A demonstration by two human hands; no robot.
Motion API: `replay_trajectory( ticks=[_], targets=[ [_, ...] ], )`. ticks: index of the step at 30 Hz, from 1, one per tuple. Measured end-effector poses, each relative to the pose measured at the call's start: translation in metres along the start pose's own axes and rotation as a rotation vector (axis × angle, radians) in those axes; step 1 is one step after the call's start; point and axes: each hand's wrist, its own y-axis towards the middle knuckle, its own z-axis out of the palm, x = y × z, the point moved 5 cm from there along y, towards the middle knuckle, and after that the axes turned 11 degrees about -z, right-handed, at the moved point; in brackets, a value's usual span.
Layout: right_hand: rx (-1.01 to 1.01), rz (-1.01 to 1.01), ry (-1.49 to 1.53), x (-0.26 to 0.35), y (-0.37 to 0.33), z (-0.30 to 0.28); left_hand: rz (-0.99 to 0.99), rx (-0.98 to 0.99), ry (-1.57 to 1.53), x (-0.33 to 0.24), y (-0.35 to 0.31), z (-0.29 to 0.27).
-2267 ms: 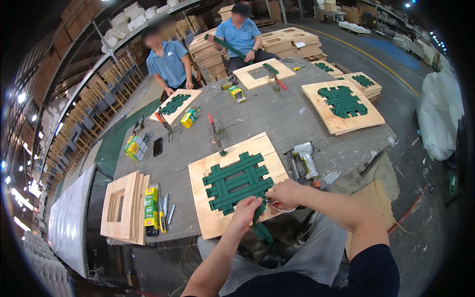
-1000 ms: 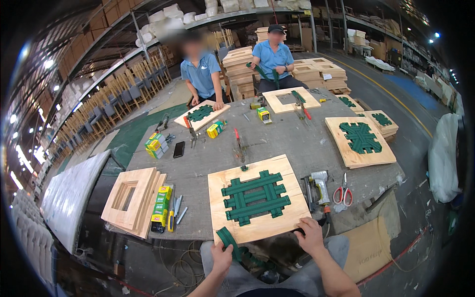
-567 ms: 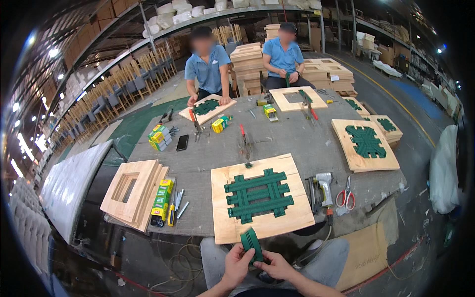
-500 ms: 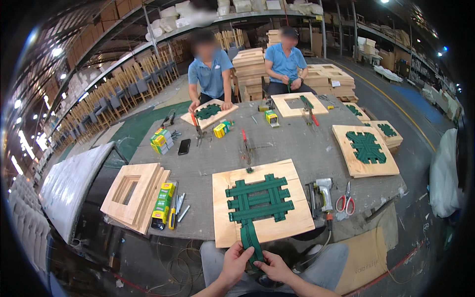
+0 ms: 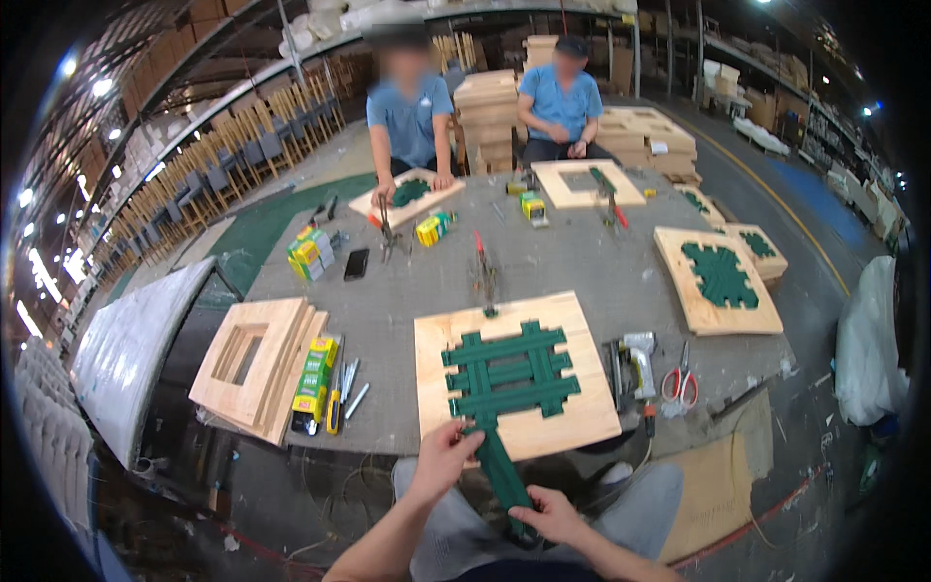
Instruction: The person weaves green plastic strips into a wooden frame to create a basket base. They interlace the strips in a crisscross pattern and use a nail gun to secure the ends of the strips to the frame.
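In front of me a square wooden frame (image 5: 582, 407) lies at the table's near edge, with green elastic webbing (image 5: 509, 371) interlaced across its middle. One long green webbing strap (image 5: 501, 468) runs from the near side of that weave down over the frame's edge toward my lap. My left hand (image 5: 446, 461) is closed, thumb and fingers pinching at the strap's upper part beside the weave. Lower down, my right hand (image 5: 551, 514) grips the strap with the thumb on top. The strap's far end hangs below my right hand, partly hidden.
Right of the frame lie a pneumatic staple gun (image 5: 640, 364) and red-handled scissors (image 5: 681, 383). A yellow-green box (image 5: 315, 383), a utility knife (image 5: 336, 410) and stacked wooden frames (image 5: 247, 364) stand left. Pliers (image 5: 482, 267) lie beyond. Two co-workers sit opposite.
My left hand has moved up and left along the strap toward the weave. My right hand has shifted slightly right, and the strap now slants down to the right. The far right co-worker's hands have lowered.
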Motion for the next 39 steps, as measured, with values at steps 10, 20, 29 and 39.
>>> replay_trajectory(
  ticks=[10,20,29,39],
  targets=[
    [-0.247,0.052,-0.069,-0.019,0.012,-0.034,0.054,0.041,0.515,0.003,0.142,0.01],
    [-0.612,-0.304,-0.803,0.045,0.046,-0.054,0.133,-0.108,0.815,0.005,0.201,0.022],
    [-0.51,0.113,0.54,0.036,0.169,-0.019,0.117,-0.119,0.864,0.011,0.205,0.023],
    [-0.448,0.13,1.099,0.018,0.207,-0.03,-0.128,-0.01,0.805,0.01,0.201,0.03]
  ],
)
